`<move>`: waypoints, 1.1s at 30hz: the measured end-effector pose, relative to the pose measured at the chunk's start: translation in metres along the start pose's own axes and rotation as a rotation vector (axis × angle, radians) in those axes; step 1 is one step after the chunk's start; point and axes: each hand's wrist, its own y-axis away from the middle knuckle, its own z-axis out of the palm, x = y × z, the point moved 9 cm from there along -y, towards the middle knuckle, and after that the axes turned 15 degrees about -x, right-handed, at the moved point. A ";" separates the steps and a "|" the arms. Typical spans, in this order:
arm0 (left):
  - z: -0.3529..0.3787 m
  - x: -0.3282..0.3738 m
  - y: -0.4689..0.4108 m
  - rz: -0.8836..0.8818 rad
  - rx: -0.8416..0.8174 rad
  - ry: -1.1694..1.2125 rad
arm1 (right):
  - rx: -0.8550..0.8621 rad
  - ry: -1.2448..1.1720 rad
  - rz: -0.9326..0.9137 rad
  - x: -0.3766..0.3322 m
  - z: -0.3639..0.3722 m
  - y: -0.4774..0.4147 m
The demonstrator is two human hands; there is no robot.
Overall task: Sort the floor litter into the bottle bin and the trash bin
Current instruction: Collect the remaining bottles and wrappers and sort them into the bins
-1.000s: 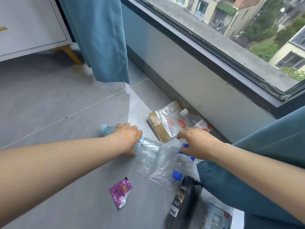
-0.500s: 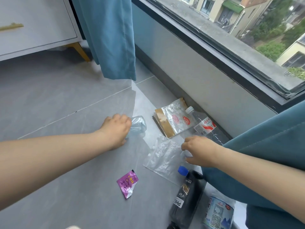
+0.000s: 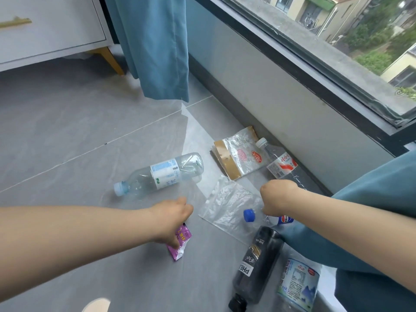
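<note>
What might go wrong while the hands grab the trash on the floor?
The clear bottle with the light blue cap lies loose on its side on smooth tile, so a bump might send it rolling. The right hand grips the blue-capped bottle, which lies on the clear plastic bag; the bag may drag along. The left hand may fumble the thin purple sachet.

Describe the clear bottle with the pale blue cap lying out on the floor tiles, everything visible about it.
The clear plastic bottle lies on its side on the grey floor, looking empty. Its pale blue cap points left, its ribbed base toward the window wall. A white and light blue label wraps its middle; the print is unreadable. The body looks thin and slightly dented. No hand touches it: the left hand is nearer the camera, at a purple wrapper. Whether its base touches the clear plastic bag is unclear.
</note>
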 end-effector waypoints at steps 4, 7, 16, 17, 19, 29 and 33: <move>0.012 0.004 -0.007 0.017 0.006 -0.048 | 0.003 -0.133 -0.163 -0.004 0.005 0.000; 0.011 0.006 -0.013 0.017 0.018 -0.057 | -0.005 -0.282 -0.309 -0.011 0.009 0.005; 0.010 0.016 -0.028 0.046 -0.053 -0.068 | -0.010 -0.386 -0.158 0.030 0.028 -0.002; 0.005 0.018 -0.028 0.056 -0.028 -0.044 | -0.006 -0.390 -0.117 0.039 0.031 -0.003; -0.012 0.023 -0.027 0.088 0.066 0.033 | -0.009 -0.407 -0.056 0.055 0.038 -0.006; -0.093 0.050 -0.045 0.206 0.336 0.144 | 0.057 -0.431 -0.056 0.059 0.039 -0.007; -0.094 0.056 -0.056 0.180 0.284 0.013 | 0.107 -0.449 -0.068 0.061 0.033 -0.005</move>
